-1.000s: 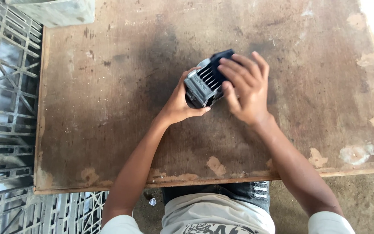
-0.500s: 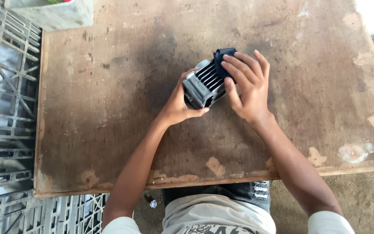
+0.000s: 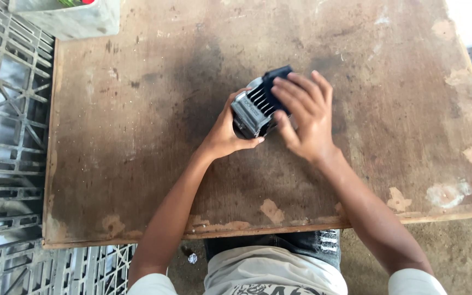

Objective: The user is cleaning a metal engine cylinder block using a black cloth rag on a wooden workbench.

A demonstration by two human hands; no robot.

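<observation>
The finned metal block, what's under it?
The block sits on the worn wooden table. The left hand grips its near side and the right hand lies over its top. The spot right beneath is covered, so nothing there shows.

A finned block (image 3: 258, 106) sits mid-table (image 3: 137, 164), crates (image 3: 6, 136) left.
</observation>
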